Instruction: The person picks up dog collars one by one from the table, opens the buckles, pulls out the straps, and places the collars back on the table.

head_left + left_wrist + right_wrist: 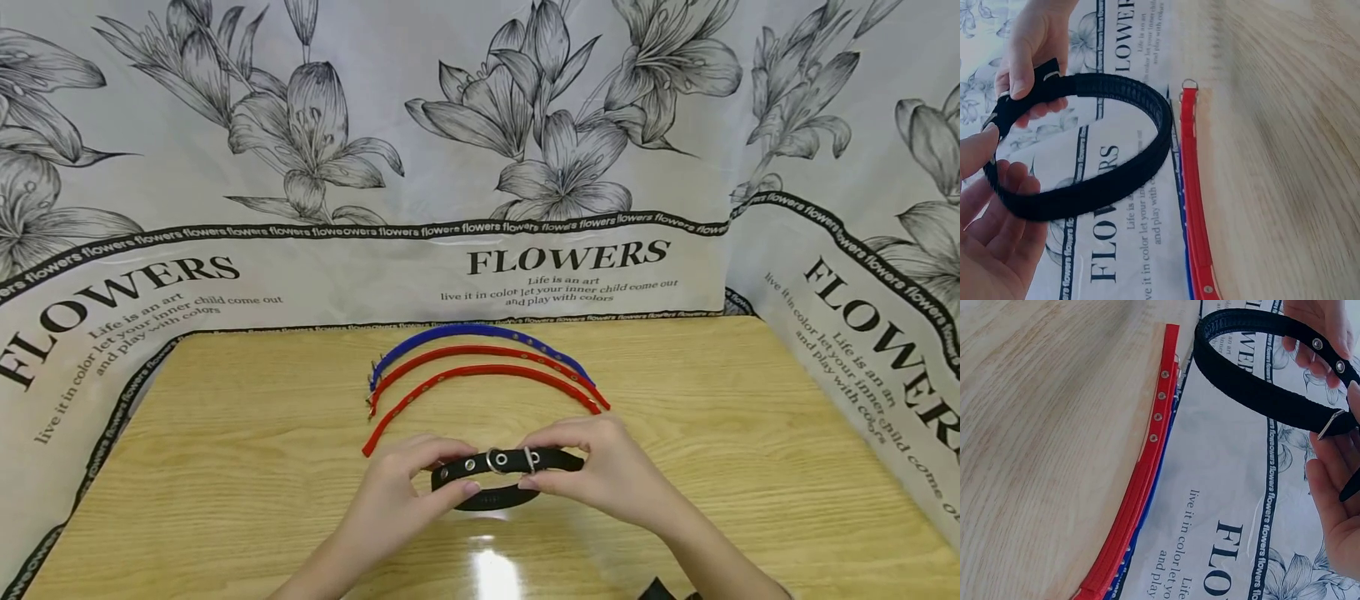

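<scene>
Both hands hold a black collar point(498, 498) bent into a closed loop, with metal eyelets, a D-ring and a buckle along its near band. My left hand point(401, 492) pinches the eyelet end between thumb and fingers. On the other side, my right hand point(600, 467) pinches the band beside the buckle, where the strap overlaps. In the left wrist view the loop of the black collar point(1085, 199) stands wide and round. A silver buckle frame point(1331, 424) shows at the right fingers in the right wrist view.
Beyond the hands, two red collars point(480, 369) and a blue collar point(468, 330) lie in nested arcs on the wooden table point(247, 433). A flower-printed cloth point(360, 275) hangs behind and at the sides. Something small and black point(656, 590) shows at the bottom edge.
</scene>
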Tool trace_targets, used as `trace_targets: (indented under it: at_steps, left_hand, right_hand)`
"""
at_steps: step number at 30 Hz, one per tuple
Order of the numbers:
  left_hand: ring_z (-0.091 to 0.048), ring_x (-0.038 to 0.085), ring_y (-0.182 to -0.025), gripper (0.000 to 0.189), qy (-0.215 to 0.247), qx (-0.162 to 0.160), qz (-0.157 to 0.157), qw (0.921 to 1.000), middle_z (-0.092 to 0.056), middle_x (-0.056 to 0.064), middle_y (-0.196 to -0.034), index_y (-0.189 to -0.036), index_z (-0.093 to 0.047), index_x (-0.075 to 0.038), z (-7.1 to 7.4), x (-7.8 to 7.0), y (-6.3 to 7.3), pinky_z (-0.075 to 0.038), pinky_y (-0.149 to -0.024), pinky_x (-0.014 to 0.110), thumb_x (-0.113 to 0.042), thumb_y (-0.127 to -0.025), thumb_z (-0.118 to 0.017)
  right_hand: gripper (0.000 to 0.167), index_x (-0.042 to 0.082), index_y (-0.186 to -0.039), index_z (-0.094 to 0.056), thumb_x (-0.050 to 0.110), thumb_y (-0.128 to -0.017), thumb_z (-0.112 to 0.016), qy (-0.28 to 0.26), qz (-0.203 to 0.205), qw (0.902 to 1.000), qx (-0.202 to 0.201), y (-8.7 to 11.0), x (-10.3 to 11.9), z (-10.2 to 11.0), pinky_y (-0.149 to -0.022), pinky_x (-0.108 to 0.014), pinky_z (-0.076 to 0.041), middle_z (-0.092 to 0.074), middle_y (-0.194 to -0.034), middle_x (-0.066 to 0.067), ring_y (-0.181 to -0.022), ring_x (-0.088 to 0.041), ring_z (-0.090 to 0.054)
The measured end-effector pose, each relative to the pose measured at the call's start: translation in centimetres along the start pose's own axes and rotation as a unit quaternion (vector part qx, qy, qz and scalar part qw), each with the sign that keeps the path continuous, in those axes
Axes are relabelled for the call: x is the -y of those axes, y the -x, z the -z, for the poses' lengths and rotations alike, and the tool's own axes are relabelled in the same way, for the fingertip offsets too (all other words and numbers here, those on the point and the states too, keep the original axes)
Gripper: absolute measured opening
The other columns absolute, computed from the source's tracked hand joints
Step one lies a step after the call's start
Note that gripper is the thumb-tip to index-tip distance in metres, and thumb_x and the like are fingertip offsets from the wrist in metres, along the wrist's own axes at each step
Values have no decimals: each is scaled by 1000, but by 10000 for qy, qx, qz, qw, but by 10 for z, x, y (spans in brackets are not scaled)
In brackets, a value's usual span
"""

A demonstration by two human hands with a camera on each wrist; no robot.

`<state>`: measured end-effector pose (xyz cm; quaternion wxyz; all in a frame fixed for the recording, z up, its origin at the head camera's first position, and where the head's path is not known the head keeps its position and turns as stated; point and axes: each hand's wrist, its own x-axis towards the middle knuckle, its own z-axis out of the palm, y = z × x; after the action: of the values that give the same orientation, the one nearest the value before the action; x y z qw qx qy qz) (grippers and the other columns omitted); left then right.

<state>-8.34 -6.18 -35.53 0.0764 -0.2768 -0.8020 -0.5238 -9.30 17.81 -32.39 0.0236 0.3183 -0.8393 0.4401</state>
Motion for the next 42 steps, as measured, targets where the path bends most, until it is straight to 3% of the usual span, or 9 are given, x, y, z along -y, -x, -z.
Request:
trace_targets:
  at_steps: [8, 11, 15, 23, 33, 42]
  left_hand:
    - [-60, 8, -84, 19, -246, -197, -756, 9966, -65, -7, -91, -93, -70, -13, -6, -4, -6, -51, -69, 22, -17, -76, -78]
    - [-57, 8, -80, 21, -312, -289, -823, 9957, -62, -8, -89, -92, -71, -12, -5, -5, -6, -49, -65, 20, -14, -73, -80]
    - [-51, 6, -73, 22, -413, -302, -650, 9966, -58, -10, -85, -90, -73, -14, -1, -5, -5, -44, -59, 20, -13, -70, -81]
    - [-55, 5, -79, 23, -243, -232, -281, 9990, -59, -13, -87, -92, -72, -17, 3, -2, -2, -48, -66, 23, -12, -72, -80]
    - [-56, 8, -81, 17, 1, -105, -618, 9980, -60, -7, -92, -96, -69, -14, -5, -5, -5, -50, -63, 22, -16, -80, -74]
    - [-57, 6, -81, 17, -98, -241, -327, 9991, -62, -10, -89, -95, -71, -15, 0, -4, -4, -49, -65, 23, -16, -79, -75]
  right_hand:
    - [19, 12, -95, -72, 20, -77, -77, -136, 14, 9998, 110, -2, 1, -4, -72, -27, -51, -70, -88, 6, -81, -8, -64]
    - [19, 13, -95, -72, 20, -77, -77, -128, -53, 9998, 115, -2, 1, -4, -72, -27, -51, -70, -88, 6, -81, -8, -64]
    - [20, 14, -95, -72, 22, -77, -77, -75, -127, 9998, 118, -2, 2, -3, -70, -27, -51, -70, -89, 6, -82, -8, -64]
    - [20, 13, -95, -72, 21, -77, -77, -12, -254, 9997, 50, -1, 2, -1, -73, -28, -51, -70, -88, 7, -81, -8, -64]
    - [20, 10, -97, -71, 18, -80, -75, -360, -29, 9992, 186, -5, 3, -6, -65, -26, -52, -69, -86, 5, -77, -8, -63]
    - [20, 11, -95, -72, 17, -77, -77, -204, -98, 9997, -94, -4, 1, -2, -67, -27, -53, -69, -85, 5, -71, -7, -62]
